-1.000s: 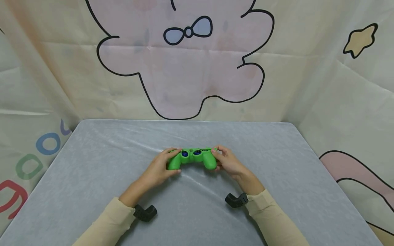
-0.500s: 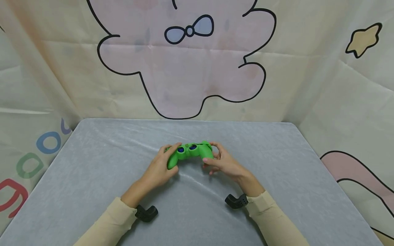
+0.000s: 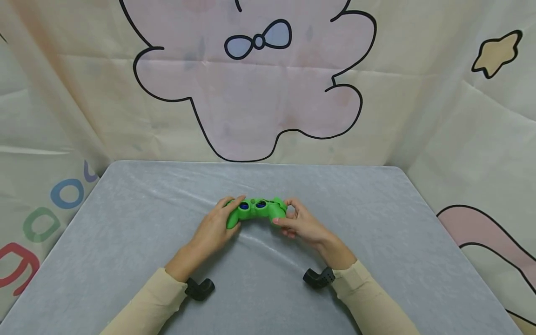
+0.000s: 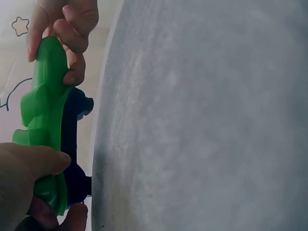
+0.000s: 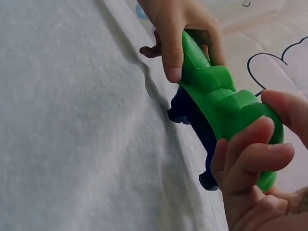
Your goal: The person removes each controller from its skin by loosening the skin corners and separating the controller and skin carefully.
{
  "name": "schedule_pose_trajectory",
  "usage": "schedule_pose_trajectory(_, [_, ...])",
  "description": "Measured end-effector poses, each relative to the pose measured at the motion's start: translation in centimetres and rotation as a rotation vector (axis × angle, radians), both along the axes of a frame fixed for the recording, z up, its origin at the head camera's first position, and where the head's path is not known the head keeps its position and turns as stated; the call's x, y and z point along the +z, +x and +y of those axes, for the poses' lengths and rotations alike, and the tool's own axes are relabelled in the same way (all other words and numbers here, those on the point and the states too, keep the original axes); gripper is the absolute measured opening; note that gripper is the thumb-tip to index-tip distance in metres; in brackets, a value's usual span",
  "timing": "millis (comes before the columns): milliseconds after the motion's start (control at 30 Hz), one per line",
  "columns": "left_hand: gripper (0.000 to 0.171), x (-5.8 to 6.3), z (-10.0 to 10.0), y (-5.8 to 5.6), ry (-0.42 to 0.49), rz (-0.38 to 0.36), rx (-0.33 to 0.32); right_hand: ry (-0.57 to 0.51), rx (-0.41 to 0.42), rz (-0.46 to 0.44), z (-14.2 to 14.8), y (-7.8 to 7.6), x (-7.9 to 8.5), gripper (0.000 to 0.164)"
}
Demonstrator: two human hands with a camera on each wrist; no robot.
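A dark blue game controller (image 4: 71, 137) sits in a soft green cover (image 3: 256, 210), held just above the table in the head view. My left hand (image 3: 214, 228) grips its left handle, thumb below and fingers along the top edge. My right hand (image 3: 307, 226) pinches the cover at the right handle, with the thumb low on the handle and a fingertip at the upper corner. The right wrist view shows the curled fingers of my right hand (image 5: 255, 168) against the green cover. Dark blue parts (image 5: 195, 120) of the controller show beyond the cover's edge.
A grey cloth-covered table (image 3: 259, 288) lies under both hands. Behind it hangs a cream curtain (image 3: 402, 83) with printed drawings, and similar cloth hangs at both sides. A black wrist mount (image 3: 199, 289) sits on the left wrist and another mount (image 3: 319, 278) on the right.
The controller has shifted slightly left and tilted. My right hand has moved left with it, its thumb now low on the right handle. My left hand keeps its grip.
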State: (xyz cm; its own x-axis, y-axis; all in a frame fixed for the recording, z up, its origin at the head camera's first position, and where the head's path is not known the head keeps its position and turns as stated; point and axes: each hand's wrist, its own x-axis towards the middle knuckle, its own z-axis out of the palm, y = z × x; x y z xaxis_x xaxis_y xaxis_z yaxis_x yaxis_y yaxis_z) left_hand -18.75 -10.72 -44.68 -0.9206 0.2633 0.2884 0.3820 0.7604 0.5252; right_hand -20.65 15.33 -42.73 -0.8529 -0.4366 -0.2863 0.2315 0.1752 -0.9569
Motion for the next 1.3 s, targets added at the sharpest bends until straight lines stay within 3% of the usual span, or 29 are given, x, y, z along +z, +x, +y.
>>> schedule_pose_trajectory(233, [0.064,0.4,-0.1,0.1,-0.012,0.026,-0.009,-0.063,-0.01,-0.036,-0.1,-0.1,-0.3,0.023])
schedule_pose_trajectory(667, [0.06,1.2,0.2,0.4,-0.055,-0.03,0.028,-0.125,-0.024,-0.02,-0.5,0.4,0.1,0.008])
schedule_pose_trajectory(933, [0.057,1.7,0.5,0.5,-0.055,-0.067,0.067,-0.078,-0.037,0.007,-0.7,0.5,1.0,0.013])
schedule_pose_trajectory(1100, [0.057,1.8,0.5,0.5,-0.045,-0.079,0.085,-0.034,-0.045,0.071,-0.7,0.5,1.0,0.015])
schedule_pose_trajectory(1300, [0.055,1.7,0.3,0.3,-0.021,-0.09,0.113,0.081,0.013,0.201,-0.6,0.7,1.0,0.048])
